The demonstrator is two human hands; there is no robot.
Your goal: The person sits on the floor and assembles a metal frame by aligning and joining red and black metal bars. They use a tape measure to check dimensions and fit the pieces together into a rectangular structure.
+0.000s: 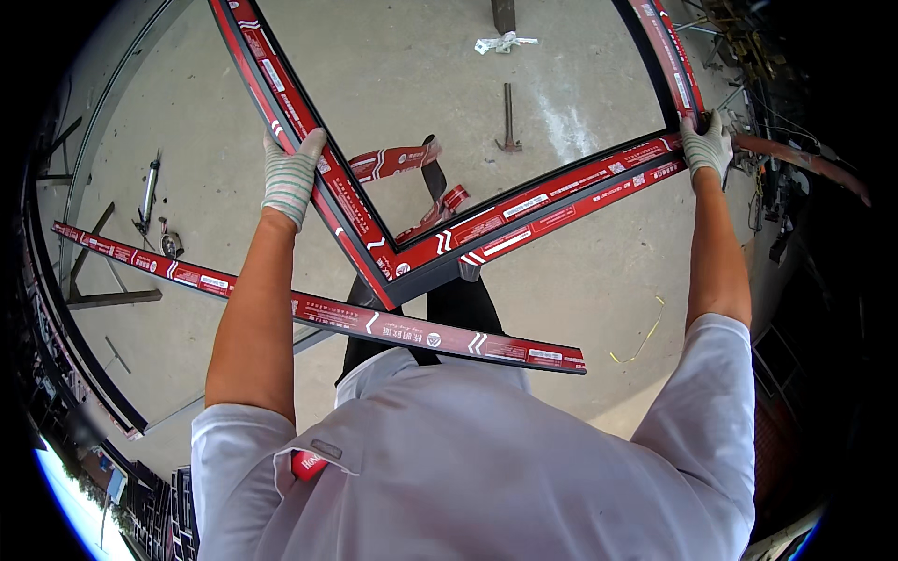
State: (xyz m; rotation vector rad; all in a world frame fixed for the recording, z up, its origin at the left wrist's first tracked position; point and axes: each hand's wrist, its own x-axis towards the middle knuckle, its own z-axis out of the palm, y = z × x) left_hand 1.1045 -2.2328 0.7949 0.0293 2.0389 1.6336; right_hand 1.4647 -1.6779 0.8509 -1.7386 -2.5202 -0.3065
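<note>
A black window-type frame covered in red printed film is held out in front of me, with one corner pointing toward my body. My left hand, in a striped light glove, is closed round its left bar. At the frame's right corner, my right hand, gloved too, grips the frame with the thumb on top. A separate long bar with the same red film crosses beneath my left forearm, close to my legs. What supports this bar is hidden.
On the concrete floor lie a claw hammer, peeled red film strips and a yellow strip. At left are a caulking gun, a round tape measure and a dark metal stand. Clutter stands far right.
</note>
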